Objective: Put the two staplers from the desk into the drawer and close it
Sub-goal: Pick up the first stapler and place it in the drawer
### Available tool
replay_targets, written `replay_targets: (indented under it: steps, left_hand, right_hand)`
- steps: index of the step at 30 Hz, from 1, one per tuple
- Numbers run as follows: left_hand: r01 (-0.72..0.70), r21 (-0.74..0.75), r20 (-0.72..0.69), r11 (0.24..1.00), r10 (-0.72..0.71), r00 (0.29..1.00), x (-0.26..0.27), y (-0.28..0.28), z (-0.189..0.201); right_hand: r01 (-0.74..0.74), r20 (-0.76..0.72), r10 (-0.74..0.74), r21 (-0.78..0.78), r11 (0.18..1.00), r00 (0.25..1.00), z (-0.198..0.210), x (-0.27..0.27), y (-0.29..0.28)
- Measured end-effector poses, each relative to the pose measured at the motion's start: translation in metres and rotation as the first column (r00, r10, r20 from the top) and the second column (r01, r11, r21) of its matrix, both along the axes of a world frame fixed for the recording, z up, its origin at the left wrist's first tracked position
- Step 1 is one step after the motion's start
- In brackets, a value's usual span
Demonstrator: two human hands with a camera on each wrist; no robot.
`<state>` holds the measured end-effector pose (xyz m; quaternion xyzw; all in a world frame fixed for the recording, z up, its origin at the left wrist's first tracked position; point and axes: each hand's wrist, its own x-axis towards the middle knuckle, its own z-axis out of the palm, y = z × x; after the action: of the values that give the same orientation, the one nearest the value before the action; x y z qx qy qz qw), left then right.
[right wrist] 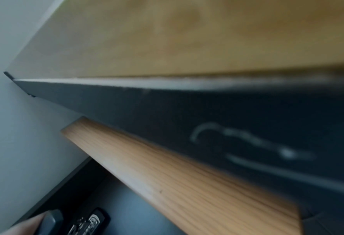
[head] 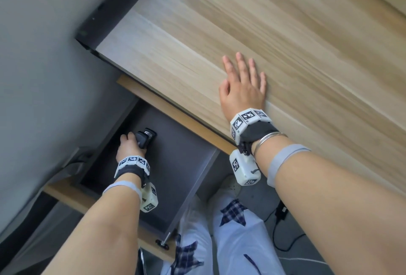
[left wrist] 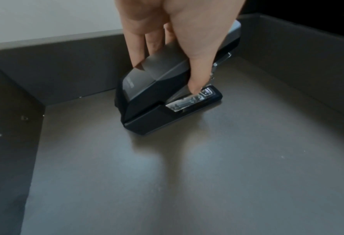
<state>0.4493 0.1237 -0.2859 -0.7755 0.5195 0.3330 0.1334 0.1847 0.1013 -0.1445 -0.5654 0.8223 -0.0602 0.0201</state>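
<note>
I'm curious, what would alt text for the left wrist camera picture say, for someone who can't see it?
A person's left hand grips a black plastic stapler from above, its base resting on the floor of an open dark grey drawer. The stapler sits near the drawer's far wall, its metal staple channel showing.

1. The desk [head: 274,33] fills the upper right of the head view.
2. The open drawer [head: 186,165] sits below it, lower left.
3. A stapler [head: 146,137] rests in the drawer, held by the left hand [head: 129,147].
4. The right hand [head: 243,86] lies flat on the desk edge.
</note>
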Motion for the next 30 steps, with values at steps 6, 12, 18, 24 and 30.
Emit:
replay_targets:
  steps: [6, 12, 18, 24, 30]
  left_hand:
    - [-0.005, 0.020, -0.006, 1.000, 0.005, 1.000, -0.001, -0.003, -0.001]
    - [0.041, 0.018, -0.014, 0.999, -0.041, 0.999, -0.001, -0.012, 0.026]
    - [0.196, 0.008, 0.030, 0.981, -0.196, 0.980, -0.009, -0.028, 0.090]
    - [0.359, -0.020, 0.039, 0.933, -0.358, 0.933, -0.042, -0.044, 0.166]
    - [0.484, -0.003, 0.032, 0.875, -0.484, 0.875, -0.097, -0.066, 0.240]
  right_hand:
    - [-0.004, -0.008, 0.005, 0.022, 1.000, 1.000, 0.002, 0.000, 0.001]
    - [-0.002, 0.018, 0.001, 0.035, 0.999, 1.000, 0.003, -0.001, 0.000]
    - [-0.034, 0.091, 0.025, 0.096, 0.995, 0.996, 0.013, -0.001, 0.001]
    - [-0.132, 0.206, 0.083, 0.236, 0.963, 0.975, 0.041, -0.019, 0.014]
    - [-0.142, 0.287, 0.046, 0.326, 0.935, 0.957, 0.082, -0.050, 0.023]
